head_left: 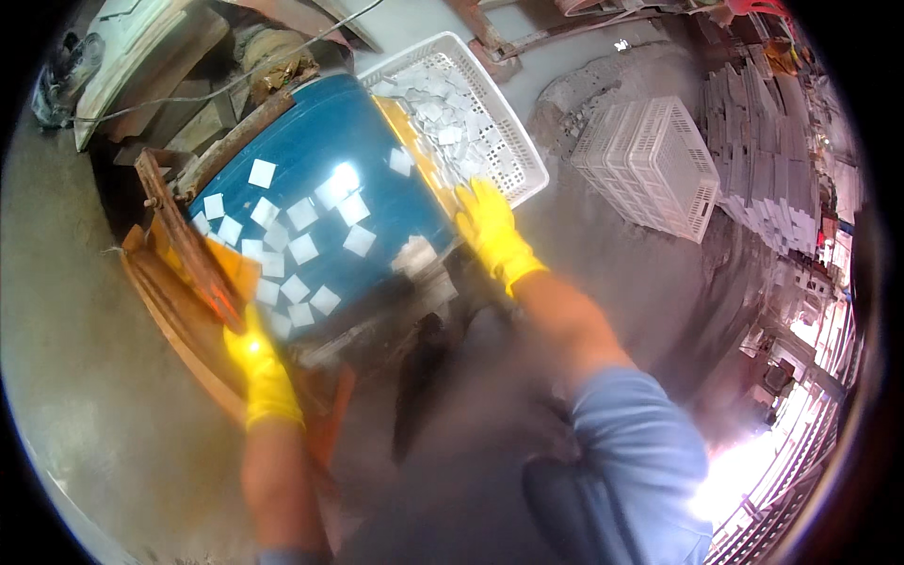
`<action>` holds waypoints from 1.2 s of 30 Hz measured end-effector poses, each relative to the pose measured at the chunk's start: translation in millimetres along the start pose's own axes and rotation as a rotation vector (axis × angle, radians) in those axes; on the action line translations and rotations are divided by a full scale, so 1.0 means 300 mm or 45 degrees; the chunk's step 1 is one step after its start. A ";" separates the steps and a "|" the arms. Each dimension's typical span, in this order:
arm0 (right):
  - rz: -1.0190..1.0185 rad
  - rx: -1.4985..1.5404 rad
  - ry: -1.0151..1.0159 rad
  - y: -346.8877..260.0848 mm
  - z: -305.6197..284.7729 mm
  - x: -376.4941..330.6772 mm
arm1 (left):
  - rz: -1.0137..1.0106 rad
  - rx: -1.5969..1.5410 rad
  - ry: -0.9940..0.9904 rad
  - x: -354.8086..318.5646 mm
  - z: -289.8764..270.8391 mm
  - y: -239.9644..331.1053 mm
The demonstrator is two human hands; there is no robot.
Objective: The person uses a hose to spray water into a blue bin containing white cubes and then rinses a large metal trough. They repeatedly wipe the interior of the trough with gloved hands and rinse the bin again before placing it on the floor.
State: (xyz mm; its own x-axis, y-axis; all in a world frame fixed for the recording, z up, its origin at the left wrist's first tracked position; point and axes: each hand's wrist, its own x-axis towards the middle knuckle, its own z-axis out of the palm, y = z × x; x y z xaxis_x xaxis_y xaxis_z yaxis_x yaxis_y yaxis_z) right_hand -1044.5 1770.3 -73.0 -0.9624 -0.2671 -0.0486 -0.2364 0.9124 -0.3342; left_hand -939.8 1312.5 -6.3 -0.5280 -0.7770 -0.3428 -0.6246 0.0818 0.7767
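Note:
My left hand [261, 372], in a yellow rubber glove, is at the lower end of a rusty metal bar [185, 240], beside an orange metal guard [179, 356]. Glare and blur hide how its fingers lie. My right hand [493, 235], gloved the same way, has its fingers stretched out by the near corner of a white plastic basket [524, 141], touching or close to the rim. Between my hands runs a wet blue conveyor belt [301, 127] with several small white square tiles [302, 249] scattered over it. More white tiles [450, 135] fill part of the basket.
A yellow strip [411, 141] edges the belt beside the basket. White plastic crates [640, 160] stand on the wet floor at right, with stacked slabs [767, 160] beyond. Boards [155, 75] and a loose cable [202, 97] lie at upper left.

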 end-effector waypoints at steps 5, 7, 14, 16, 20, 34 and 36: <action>-0.054 0.317 0.165 -0.284 -0.004 -0.091 | 0.286 0.160 0.010 0.140 -0.051 -0.209; -0.106 0.327 0.202 -0.377 0.024 -0.053 | 0.200 0.176 0.013 0.079 -0.014 -0.093; -0.467 0.418 0.119 -0.634 -0.021 0.156 | 0.183 0.082 0.014 0.092 -0.024 -0.094; -0.568 0.378 0.036 -0.670 -0.007 0.217 | 0.194 0.154 0.024 0.097 -0.016 -0.112; -0.629 0.307 -0.052 -0.674 0.067 0.315 | 0.143 0.193 0.054 0.053 -0.010 -0.050; 0.136 -0.061 -0.101 0.076 0.123 0.375 | -0.013 0.163 0.076 0.010 -0.010 0.039; 0.215 0.196 -0.083 -0.009 0.136 0.317 | 0.008 0.199 0.083 -0.002 -0.035 0.026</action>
State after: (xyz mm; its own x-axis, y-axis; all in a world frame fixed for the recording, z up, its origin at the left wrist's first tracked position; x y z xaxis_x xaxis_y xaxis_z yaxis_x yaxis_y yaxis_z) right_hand -1129.9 1729.8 -115.1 -0.9748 -0.1388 -0.1746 -0.0450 0.8891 -0.4555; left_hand -938.4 1306.9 5.5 -0.4970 -0.8144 -0.2995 -0.7058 0.1787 0.6855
